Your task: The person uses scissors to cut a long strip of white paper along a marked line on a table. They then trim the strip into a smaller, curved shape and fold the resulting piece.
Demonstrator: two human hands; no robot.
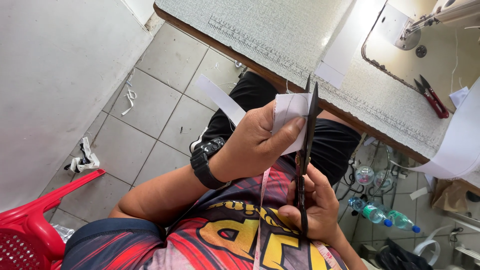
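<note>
My left hand (257,142) pinches a folded piece of white fabric (289,111) between thumb and fingers, just in front of the table edge. My right hand (315,205) grips the handles of black scissors (308,127), whose blades point up and cut along the fabric's right edge. A long white strip (220,99) trails from the fabric toward the floor. A black watch (204,161) is on my left wrist. A pink measuring tape (261,210) hangs down my chest.
A sewing table (280,35) with a printed ruler edge spans the top; a sewing machine (445,15) and red thread snips (432,97) sit at right. Plastic bottles (382,215) lie under the table. A red chair (30,220) stands at lower left. Fabric scraps (82,159) litter the tiled floor.
</note>
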